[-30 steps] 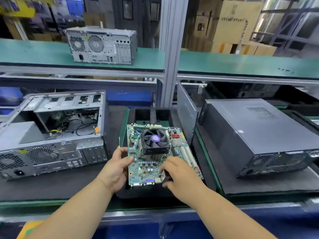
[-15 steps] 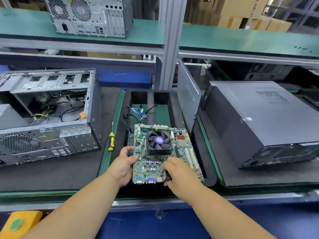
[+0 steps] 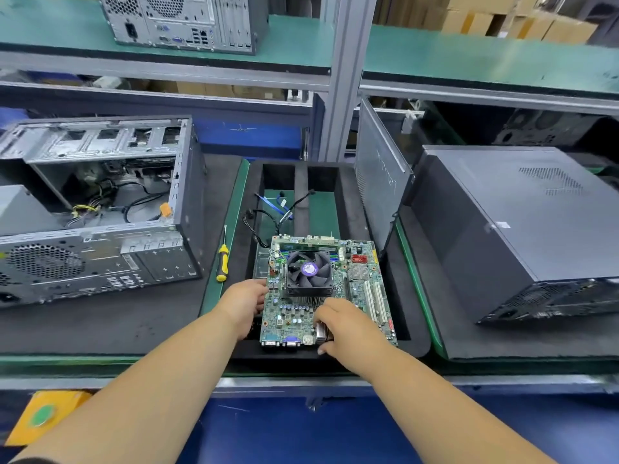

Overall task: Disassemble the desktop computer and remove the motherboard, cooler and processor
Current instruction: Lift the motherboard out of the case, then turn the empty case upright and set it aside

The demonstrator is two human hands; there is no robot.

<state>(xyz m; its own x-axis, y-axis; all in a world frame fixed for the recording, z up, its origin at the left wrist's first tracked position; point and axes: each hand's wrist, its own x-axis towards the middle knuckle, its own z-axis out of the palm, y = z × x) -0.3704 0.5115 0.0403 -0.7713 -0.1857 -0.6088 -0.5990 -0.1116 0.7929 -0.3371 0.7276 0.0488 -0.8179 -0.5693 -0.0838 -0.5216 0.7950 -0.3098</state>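
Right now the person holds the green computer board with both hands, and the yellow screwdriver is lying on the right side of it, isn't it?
Not quite. The head view shows both hands on the motherboard, left hand at its left edge, right hand at its near edge. But the yellow screwdriver lies to the board's left, beside the open computer case.

Head-worn, wide-angle, looking forward and down. Close over the motherboard [image 3: 330, 293] at 6 o'clock. Shelf [image 3: 469, 58] at 12.
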